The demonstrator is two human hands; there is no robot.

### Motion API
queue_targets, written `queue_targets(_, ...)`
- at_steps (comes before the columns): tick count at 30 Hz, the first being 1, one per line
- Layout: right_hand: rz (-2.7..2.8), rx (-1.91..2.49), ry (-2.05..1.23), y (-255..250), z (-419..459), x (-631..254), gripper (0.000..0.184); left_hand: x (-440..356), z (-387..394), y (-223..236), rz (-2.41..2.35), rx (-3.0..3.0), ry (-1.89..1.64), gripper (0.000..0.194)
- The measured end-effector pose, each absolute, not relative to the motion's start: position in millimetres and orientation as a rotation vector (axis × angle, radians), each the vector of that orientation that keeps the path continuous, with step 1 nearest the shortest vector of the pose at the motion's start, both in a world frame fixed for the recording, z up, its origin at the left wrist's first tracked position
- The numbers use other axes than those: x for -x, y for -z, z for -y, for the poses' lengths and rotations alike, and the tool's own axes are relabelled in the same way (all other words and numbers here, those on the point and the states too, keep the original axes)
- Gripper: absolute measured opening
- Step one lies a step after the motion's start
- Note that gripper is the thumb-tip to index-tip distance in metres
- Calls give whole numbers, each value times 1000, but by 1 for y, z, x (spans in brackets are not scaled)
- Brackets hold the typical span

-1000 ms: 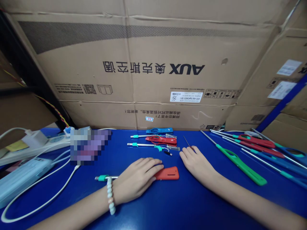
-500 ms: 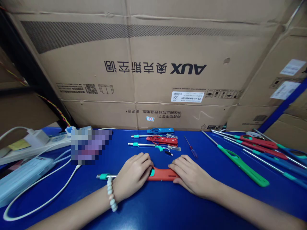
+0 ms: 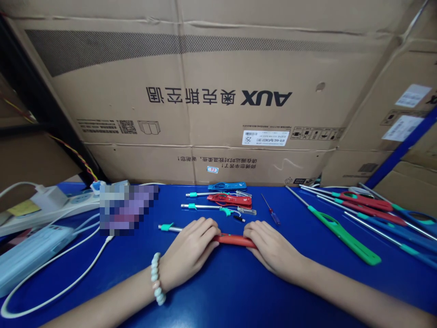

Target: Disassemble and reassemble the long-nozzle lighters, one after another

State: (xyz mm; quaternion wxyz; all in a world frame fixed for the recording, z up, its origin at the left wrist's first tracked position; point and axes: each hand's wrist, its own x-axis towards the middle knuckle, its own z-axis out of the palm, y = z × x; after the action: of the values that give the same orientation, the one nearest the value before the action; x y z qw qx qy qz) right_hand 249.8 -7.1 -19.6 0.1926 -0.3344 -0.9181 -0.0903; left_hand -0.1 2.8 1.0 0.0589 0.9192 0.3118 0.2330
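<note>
A red long-nosed lighter [image 3: 232, 240] with a metal tube and teal collar [image 3: 166, 227] lies across the blue table [image 3: 218, 291], turned up onto its narrow edge. My left hand [image 3: 190, 249], with a bead bracelet at the wrist, grips its front part, fingers curled over it. At the handle end my right hand [image 3: 269, 246] is closed on it too. A small screwdriver [image 3: 271, 211] with a blue handle lies just beyond my right hand.
Taken-apart lighter parts, blue, red and teal [image 3: 227, 198], lie behind my hands. Several whole lighters, green [image 3: 341, 232], red and blue, lie at the right. A power strip [image 3: 44, 207], a white cable [image 3: 68, 278] and a pale case sit at the left. Cardboard boxes [image 3: 218, 100] wall the back.
My right hand left the screwdriver on the table and came to the lighter's handle. Both hands then turned the lighter onto its edge and shifted it a little away and to the right.
</note>
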Motion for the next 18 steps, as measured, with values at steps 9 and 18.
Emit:
queue_targets(9,2605,990,252,17,5,-249,19,1,-2,1,-913,-2824,-607,14)
queue_targets(18,2615,988,236,17,6,-249,19,-2,-4,2,-833,-2952,-595,17)
